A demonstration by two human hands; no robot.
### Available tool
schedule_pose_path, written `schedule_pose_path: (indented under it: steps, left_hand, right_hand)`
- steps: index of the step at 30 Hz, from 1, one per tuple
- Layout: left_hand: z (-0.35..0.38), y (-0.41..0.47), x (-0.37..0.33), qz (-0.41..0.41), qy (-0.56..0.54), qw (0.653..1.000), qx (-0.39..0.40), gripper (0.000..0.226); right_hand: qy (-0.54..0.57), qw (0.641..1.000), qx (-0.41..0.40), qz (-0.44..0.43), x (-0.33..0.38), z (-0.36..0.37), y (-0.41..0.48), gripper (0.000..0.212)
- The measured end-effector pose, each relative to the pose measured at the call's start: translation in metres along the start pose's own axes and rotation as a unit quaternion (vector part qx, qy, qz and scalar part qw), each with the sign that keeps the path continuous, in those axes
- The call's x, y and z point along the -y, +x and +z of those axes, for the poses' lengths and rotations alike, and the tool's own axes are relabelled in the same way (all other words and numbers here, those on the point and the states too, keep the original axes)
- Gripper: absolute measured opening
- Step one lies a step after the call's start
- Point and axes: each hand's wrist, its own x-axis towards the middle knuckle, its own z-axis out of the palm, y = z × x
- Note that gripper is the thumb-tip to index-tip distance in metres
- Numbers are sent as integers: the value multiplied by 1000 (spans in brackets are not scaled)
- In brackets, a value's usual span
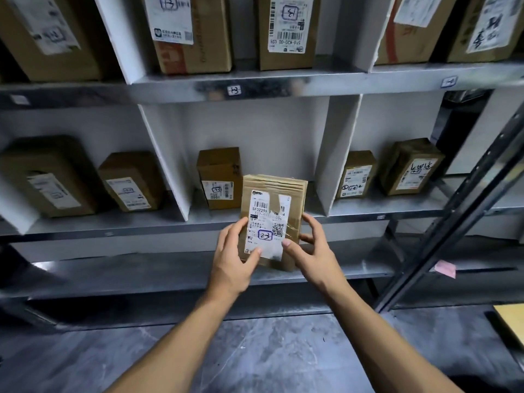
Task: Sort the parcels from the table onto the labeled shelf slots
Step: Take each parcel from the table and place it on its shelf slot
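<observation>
Fingers (240,226) of the left hand (231,260) curl onto the lower left edge of the parcel (273,186), thumb on its face, pinching it; the right hand (315,251) does the same at the lower right, thumb by the label's bottom corner and the other fingers wrapped behind; so both hands grip one flat brown parcel, held upright in the air just in front of the middle shelf (113,222), its lower end hanging below the shelf's front lip, not yet set down. Its white label (266,219) bears a boxed hand-written mark that looks like 2-3.

Along the middle row from the left: the left slot holds a large box (48,177) and a smaller box (129,181); the centre slot, straight behind the held parcel, holds one small box (219,177) whose label seems to carry a like mark, though it is too small to be sure; the right slot holds a narrow box (357,174) and a tilted box (411,167). The row above is stocked too; a slot tag (234,90) on its edge reads 1-3.

I judge the sorting well along: many parcels are shelved, and this one is at what looks like its slot with only the placing left; how many wait on the table cannot be told, since only a yellow corner (510,321) at the lower right, perhaps the table, shows.
</observation>
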Motion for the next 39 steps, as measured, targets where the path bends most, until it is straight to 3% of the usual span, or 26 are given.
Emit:
schedule_pose_path:
  steps: [7, 18, 21, 25, 30, 39]
  left_hand:
    - [26, 43, -2, 39, 4, 999, 30, 67]
    - [43, 136, 7, 39, 111, 990, 78, 53]
    - [39, 148, 15, 29, 191, 975, 108, 49]
    - [38, 159, 24, 10, 335, 922, 193, 53]
    - [46, 166, 31, -1, 411, 878, 246, 55]
    - [47, 169, 51, -47, 388, 882, 265, 53]
  right_hand:
    - [-26, 997, -72, -20, 1, -7, 58, 64]
    - [-13, 999, -52, -12, -19, -29, 170, 64]
    - [-42, 998, -40, -12, -31, -36, 194, 69]
    - [-77, 996, -42, 13, -41, -37, 216, 70]
    - [-94, 995, -28, 29, -56, -34, 241, 72]
    - [-76, 996, -23, 49, -68, -23, 257, 69]
